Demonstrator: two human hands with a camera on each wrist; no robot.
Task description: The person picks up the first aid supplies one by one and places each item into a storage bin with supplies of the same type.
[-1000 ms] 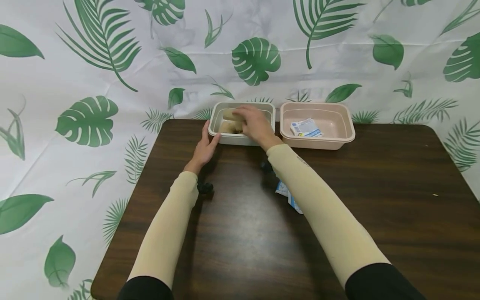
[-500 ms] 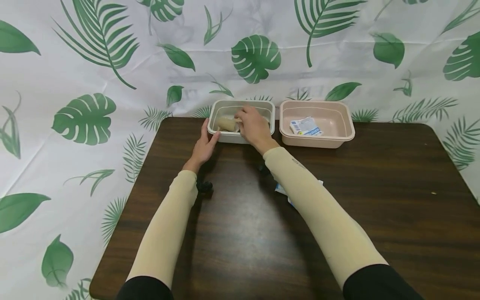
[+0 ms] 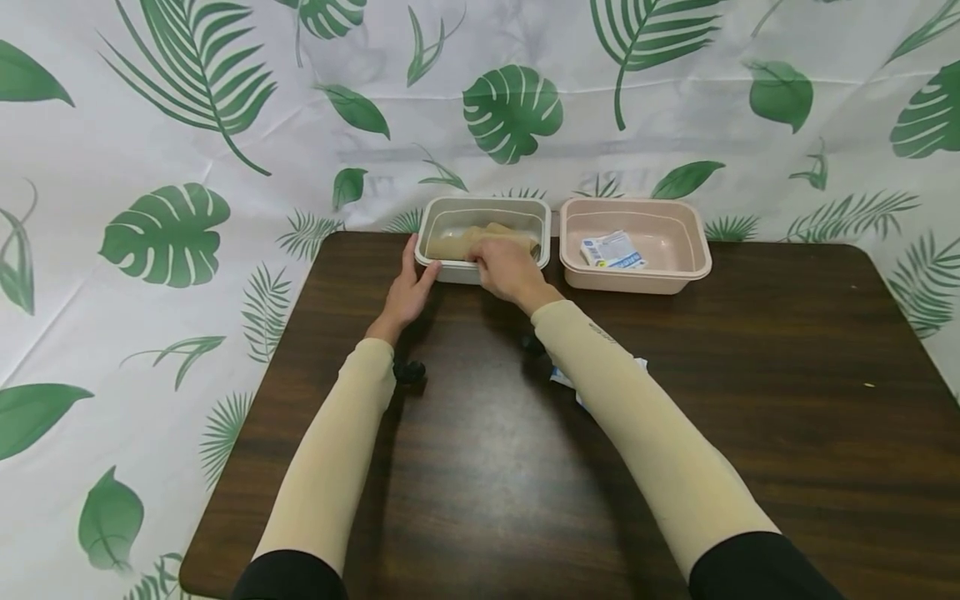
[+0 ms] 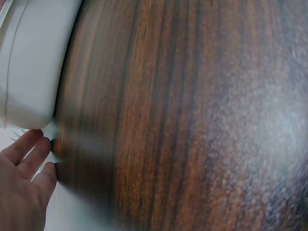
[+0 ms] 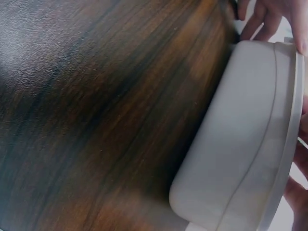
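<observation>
A light grey plastic bin point(image 3: 483, 273) stands at the back of the table. Several beige cloth-like rolls point(image 3: 447, 246) lie inside it. My right hand point(image 3: 510, 267) reaches over the front rim, fingers curled down at the rolls, pinching one; its fingertips are partly hidden. In the right wrist view only some of its fingers point(image 5: 299, 195) show beyond the rim. My left hand point(image 3: 407, 293) steadies the bin's left end, thumb at the front rim and straight fingers along the side. In the left wrist view those fingertips point(image 4: 36, 136) touch the bin's outer wall.
Right beside the grey bin stands a pink bin point(image 3: 637, 283) with blue-and-white packets point(image 3: 613, 250) in it. More packets point(image 3: 561, 377) lie on the dark wood table point(image 3: 480, 467), partly covered by the right forearm. A leaf-print cloth point(image 3: 300, 150) hangs behind.
The right hand has lowered a beige roll into the grey bin, and the rolls now lie spread across it. The left hand has stayed at the bin's left end.
</observation>
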